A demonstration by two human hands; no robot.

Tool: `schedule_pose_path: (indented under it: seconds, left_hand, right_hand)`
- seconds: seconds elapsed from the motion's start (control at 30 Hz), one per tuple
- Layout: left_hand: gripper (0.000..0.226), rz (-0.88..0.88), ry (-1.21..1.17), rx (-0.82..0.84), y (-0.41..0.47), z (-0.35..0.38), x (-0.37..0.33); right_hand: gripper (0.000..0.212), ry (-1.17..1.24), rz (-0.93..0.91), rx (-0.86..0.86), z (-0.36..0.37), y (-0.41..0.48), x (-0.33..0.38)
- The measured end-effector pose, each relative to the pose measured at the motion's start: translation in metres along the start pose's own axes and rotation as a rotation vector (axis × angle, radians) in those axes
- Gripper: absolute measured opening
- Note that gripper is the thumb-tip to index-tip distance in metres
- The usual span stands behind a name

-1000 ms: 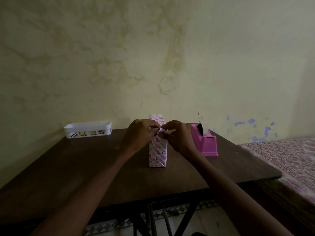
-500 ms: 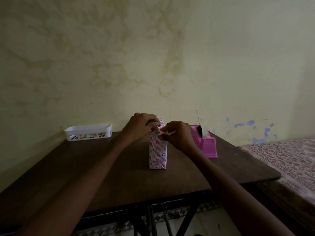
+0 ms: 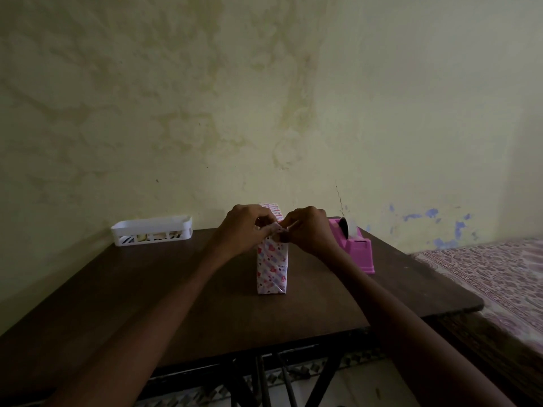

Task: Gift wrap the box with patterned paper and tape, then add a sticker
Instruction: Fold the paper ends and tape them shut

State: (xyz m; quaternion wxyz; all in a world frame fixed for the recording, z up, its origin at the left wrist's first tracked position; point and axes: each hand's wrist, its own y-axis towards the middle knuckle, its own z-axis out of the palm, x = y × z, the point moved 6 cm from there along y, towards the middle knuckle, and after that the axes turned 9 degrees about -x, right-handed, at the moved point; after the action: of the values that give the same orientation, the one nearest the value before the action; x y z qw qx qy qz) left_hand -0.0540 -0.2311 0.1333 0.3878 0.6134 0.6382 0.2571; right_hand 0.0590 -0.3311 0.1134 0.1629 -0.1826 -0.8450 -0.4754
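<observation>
Both left hand [image 3: 244, 230] and right hand [image 3: 311, 235] fingers [image 3: 264, 219] pinch-tight on paper [image 3: 276, 228] atop box [image 3: 271, 267]; tape dispenser [image 3: 360, 254] half behind them.

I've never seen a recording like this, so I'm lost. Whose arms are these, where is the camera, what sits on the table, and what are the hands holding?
No machine here: the arms belong to the person wearing the camera, a wide-angle one on their head, looking forward and down. On the dark table stands a box, upright and covered in patterned paper. The left hand and right hand meet at its top, and the fingers of both pinch the paper flap there, apparently folding that end closed. Right of the box sits a pink tape dispenser; at the back left, a white basket by the wall. A patterned bed cover shows at far right.
</observation>
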Motion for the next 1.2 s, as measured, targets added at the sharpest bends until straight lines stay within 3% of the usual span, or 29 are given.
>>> schedule_pose_path:
  seconds: [0.37,0.5,0.7,1.2]
  left_hand:
    - [0.01,-0.095,0.07,-0.102,0.002,-0.001,0.005]
    - [0.01,-0.084,0.089,-0.122,0.004,0.004,0.003]
    - [0.019,-0.108,-0.035,-0.028,0.002,0.005,0.007]
    - [0.016,-0.166,-0.037,-0.041,0.001,0.005,0.012]
  right_hand:
    - [0.027,0.012,-0.011,0.106,-0.002,0.003,0.002]
    - [0.018,0.004,-0.034,0.071,-0.004,0.002,0.0]
    - [0.011,-0.02,-0.058,0.011,-0.003,-0.001,0.002]
    - [0.01,-0.046,-0.093,0.026,-0.003,0.0,0.007]
